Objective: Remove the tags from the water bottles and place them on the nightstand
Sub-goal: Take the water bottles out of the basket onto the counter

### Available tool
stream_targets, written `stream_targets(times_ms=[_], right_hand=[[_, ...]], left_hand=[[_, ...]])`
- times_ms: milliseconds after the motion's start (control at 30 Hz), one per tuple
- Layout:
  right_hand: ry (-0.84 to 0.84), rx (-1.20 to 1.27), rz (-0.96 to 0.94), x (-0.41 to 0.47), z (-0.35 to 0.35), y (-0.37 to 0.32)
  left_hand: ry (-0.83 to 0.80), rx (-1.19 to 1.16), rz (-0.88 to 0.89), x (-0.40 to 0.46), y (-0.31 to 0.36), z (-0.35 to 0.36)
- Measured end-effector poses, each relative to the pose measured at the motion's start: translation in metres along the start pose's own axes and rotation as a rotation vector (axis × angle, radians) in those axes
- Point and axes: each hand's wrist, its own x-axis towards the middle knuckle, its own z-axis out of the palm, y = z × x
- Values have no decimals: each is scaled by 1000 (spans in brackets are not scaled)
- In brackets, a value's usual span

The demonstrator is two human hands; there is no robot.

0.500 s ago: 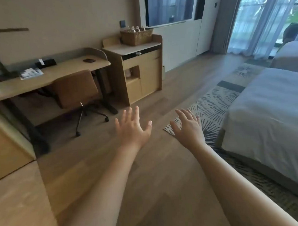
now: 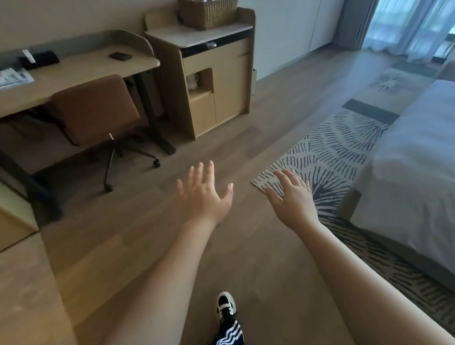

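1. The floor (image 2: 250, 249) is matt wood plank with a smooth finish.
2. The far basket (image 2: 209, 12) is woven wicker, rough-textured.
3. The left worktop (image 2: 86, 71) and the cabinet (image 2: 230, 88) beside it are pale, smooth wood.
4. The chair (image 2: 93, 107) back looks like matt brown leather on a dark metal base.
5. The right rug (image 2: 324, 152) is flat woven cloth; the bed (image 2: 416, 164) is covered in smooth cloth.
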Motion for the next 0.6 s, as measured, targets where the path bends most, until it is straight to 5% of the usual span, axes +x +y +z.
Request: stream_targets(times_ms=[600], right_hand=[[-60,27,23,335,91,-41]], left_hand=[[-56,-28,12,340,-35,71]])
